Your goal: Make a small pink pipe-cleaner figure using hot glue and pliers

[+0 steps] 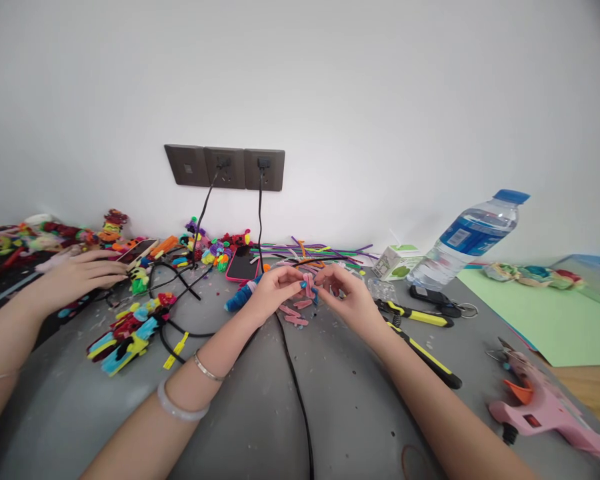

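Between the fingertips of my left hand [276,291] and my right hand [346,293] is a small pink fuzzy piece [309,283], like a bent length of pipe cleaner. Both hands are closed in a pinch around it, thumbs facing each other. Some blue shows by my right thumb, too small to tell what it is. Just below on the grey table [330,400] lie several more pink fuzzy pieces [295,320]. A blue fuzzy roll [237,298] rests left of my left hand, partly hidden behind it.
Another person's hand [80,280] reaches in at left, near pipe-cleaner figures [130,333]. A black cable [296,373] runs down the middle. Yellow-black pliers [425,347], a water bottle [473,233], a small box [398,261], a phone [243,265] and a pink glue gun [545,410] lie around.
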{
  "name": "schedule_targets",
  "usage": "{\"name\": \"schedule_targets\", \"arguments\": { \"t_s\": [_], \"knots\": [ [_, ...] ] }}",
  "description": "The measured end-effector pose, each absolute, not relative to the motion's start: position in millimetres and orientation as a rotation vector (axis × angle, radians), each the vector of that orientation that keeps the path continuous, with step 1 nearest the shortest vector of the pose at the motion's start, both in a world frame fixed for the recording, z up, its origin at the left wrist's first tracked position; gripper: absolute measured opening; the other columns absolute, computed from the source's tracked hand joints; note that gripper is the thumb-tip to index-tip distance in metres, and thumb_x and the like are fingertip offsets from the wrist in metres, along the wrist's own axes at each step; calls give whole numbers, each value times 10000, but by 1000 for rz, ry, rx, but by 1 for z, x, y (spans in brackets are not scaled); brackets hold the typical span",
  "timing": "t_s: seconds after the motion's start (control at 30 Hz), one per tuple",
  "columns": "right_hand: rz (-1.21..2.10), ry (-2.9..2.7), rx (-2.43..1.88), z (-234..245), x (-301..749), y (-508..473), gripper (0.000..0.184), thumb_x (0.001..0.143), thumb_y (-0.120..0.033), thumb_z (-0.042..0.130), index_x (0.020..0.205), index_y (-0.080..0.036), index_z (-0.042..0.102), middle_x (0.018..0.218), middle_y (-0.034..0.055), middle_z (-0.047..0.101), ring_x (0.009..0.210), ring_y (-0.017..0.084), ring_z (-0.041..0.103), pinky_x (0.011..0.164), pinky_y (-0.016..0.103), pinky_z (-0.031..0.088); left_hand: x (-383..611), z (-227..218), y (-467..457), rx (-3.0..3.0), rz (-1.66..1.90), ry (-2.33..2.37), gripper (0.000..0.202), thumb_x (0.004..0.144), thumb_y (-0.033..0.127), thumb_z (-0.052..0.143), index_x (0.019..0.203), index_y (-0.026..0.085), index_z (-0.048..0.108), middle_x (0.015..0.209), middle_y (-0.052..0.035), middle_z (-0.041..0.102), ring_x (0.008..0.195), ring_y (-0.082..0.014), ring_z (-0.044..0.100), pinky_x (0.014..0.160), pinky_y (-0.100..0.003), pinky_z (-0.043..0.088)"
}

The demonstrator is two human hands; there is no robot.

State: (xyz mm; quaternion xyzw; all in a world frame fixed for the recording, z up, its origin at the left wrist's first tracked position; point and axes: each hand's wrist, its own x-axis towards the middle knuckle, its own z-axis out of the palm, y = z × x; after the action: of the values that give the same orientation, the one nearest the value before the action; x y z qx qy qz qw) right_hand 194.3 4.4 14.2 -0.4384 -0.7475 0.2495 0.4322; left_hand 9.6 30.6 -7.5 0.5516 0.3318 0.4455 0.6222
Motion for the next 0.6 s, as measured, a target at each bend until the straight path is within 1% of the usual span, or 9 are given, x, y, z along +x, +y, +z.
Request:
{"name": "schedule_targets", "arguments": {
  "t_s": [0.17,0.37,0.47,0.6],
  "knots": [
    [604,-1878,-1038,14,194,4,66,885,-287,559,899,-225,577,871,43,617,670,155,504,588,288,388,9,-8,31,1228,1025,744,338,708,412,786,888,159,653,901,-51,702,814,-178,682,782,-324,564],
    [560,-1905,-1000,12,198,6,76,908,-281,573,927,-231,626,824,38,607,682,168,514,594,296,390,10,-6,29,1202,1027,730,326,724,403,779,896,152,661,875,-47,703,804,-169,677,771,-322,570],
    [528,-1939,-981,12,199,7,112,926,-275,548,951,-235,650,843,48,626,715,180,534,601,302,398,10,-4,28,1184,1032,748,339,720,413,781,891,147,658,847,-47,701,796,-171,677,761,-322,568],
    [469,-1986,-962,12,201,7,146,938,-255,522,974,-233,662,868,59,648,736,186,535,609,310,407,10,-2,27,1192,1040,765,339,723,415,777,896,150,654,861,-47,701,817,-178,681,754,-313,558]
  ]
}}
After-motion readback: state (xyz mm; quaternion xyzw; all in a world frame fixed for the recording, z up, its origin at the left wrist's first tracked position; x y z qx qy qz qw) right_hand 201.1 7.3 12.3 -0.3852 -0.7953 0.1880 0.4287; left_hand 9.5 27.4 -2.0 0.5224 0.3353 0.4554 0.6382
